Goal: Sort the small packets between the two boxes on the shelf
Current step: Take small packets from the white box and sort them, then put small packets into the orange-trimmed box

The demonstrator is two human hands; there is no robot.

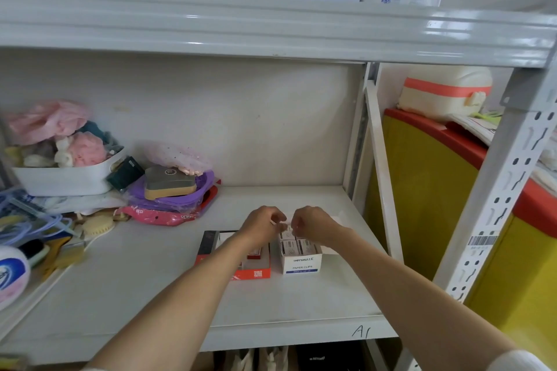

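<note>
Two hands are working together above the gap between the boxes: left hand [262,224] and right hand [308,224] are both curled, fingertips pinching what is looking like one small white packet [284,225] between them. Exact grip is hard to call, since the packet is mostly hidden by fingers.

Both boxes are sitting side by side on the shelf [301,304], near its front. Red-and-black box [238,265] is on the left, partly covered by the left forearm; a few packets are showing inside. White paper clip box [302,256] is on the right, open, holding rows of small white packets [297,245].

Risks, as I'm judging them:
- Packet is being held high over the seam between the boxes, so a slip is likely dropping it between them or into the wrong one.
- Left forearm is crossing over the red box, so pulling back carelessly is risking dragging or tipping it toward the shelf edge.
- White packets are all looking alike, so mis-sorting is easy.

Readable text: the white box front is showing "SHANGHUI", then "PAPER CLIPS", with a blue strip too small to read. The red box is carrying a QR code. "A1" is handwritten on the shelf's front edge [360,331]. A barcode label [483,240] is sticking to the right upright; digits are unreadable.
</note>
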